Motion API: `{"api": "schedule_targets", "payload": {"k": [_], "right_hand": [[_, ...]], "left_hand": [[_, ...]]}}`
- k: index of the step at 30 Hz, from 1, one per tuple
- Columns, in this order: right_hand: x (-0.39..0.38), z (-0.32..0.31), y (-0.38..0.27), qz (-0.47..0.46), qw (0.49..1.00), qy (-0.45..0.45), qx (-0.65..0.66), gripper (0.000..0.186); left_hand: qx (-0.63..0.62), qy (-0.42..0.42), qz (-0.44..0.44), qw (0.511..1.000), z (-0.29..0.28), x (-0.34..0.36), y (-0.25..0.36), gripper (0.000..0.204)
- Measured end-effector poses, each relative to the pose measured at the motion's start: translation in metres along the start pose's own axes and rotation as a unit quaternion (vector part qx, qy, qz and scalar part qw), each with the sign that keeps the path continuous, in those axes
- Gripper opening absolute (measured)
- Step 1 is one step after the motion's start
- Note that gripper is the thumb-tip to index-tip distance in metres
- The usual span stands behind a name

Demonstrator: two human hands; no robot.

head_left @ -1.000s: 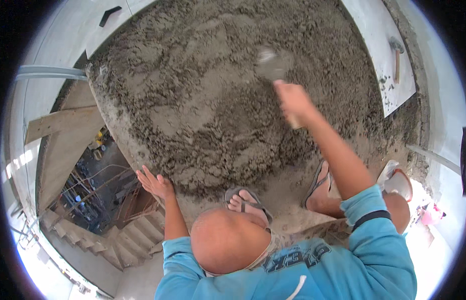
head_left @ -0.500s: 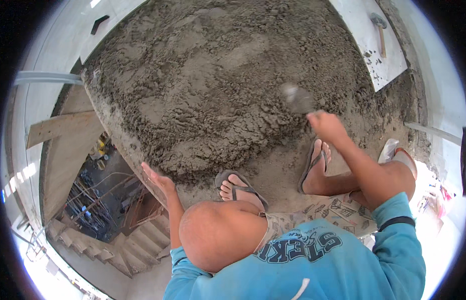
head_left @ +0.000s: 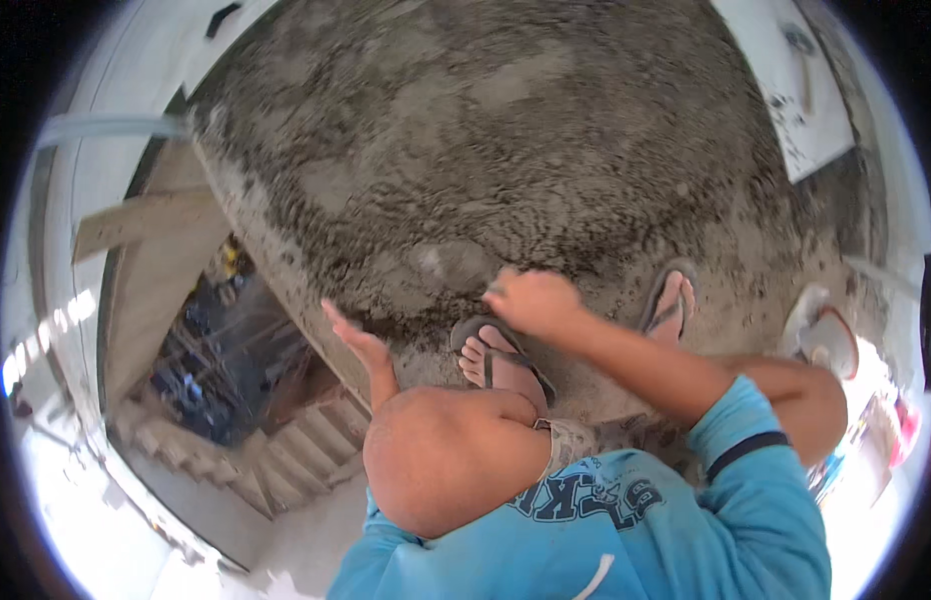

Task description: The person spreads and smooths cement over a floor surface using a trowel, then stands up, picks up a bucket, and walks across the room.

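Wet grey mortar (head_left: pixel 516 160) lies rough and lumpy across the floor in front of me. My right hand (head_left: pixel 541 302) is closed around the handle of a trowel (head_left: pixel 449 262). The trowel's blade, smeared by motion, is over the near edge of the mortar, close to my left foot. Whether it presses on the mortar I cannot tell. My left hand (head_left: pixel 361 343) is held open, fingers stretched out, beside my left knee at the floor's edge. Nothing is in it.
At the left the floor ends at a stair opening (head_left: pixel 241 340) with steps and clutter far below. A hammer (head_left: pixel 806 65) lies on a white board (head_left: pixel 776 90) at the far right. Beside my right knee stands a pale round container (head_left: pixel 829 343). My sandalled feet (head_left: pixel 501 360) rest near the mortar.
My right hand has swept the trowel left and nearer to me, from before my right foot to near my left foot. My left hand stays open. The whole view has shifted slightly.
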State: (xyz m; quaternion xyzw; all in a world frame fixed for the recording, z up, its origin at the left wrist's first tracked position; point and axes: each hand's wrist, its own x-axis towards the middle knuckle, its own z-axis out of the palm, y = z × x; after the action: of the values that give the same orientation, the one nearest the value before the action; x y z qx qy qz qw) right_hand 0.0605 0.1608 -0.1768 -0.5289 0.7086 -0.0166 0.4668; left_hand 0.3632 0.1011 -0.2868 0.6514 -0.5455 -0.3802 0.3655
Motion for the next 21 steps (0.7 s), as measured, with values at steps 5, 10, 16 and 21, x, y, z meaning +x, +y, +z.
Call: {"api": "schedule_targets", "payload": {"k": [5,10,16,21], "right_hand": [[0.025,0.058,0.025,-0.019,0.990,0.097,0.096,0.029],[0.003,0.045,-0.034,-0.068,0.994,-0.046,0.068,0.040],[0.042,-0.130,0.082,0.078,0.989,-0.017,-0.121,0.040],[0.074,-0.282,0.259,0.263,0.929,0.219,0.142,0.049]], "left_hand": [[0.037,0.047,-0.035,0.998,0.032,-0.019,0.018,0.078],[0.013,0.063,-0.023,0.998,0.038,-0.014,0.024,0.079],[0.018,0.074,-0.057,0.995,0.000,-0.017,0.025,0.077],[0.022,0.091,-0.039,0.995,-0.004,-0.018,0.027,0.076]]}}
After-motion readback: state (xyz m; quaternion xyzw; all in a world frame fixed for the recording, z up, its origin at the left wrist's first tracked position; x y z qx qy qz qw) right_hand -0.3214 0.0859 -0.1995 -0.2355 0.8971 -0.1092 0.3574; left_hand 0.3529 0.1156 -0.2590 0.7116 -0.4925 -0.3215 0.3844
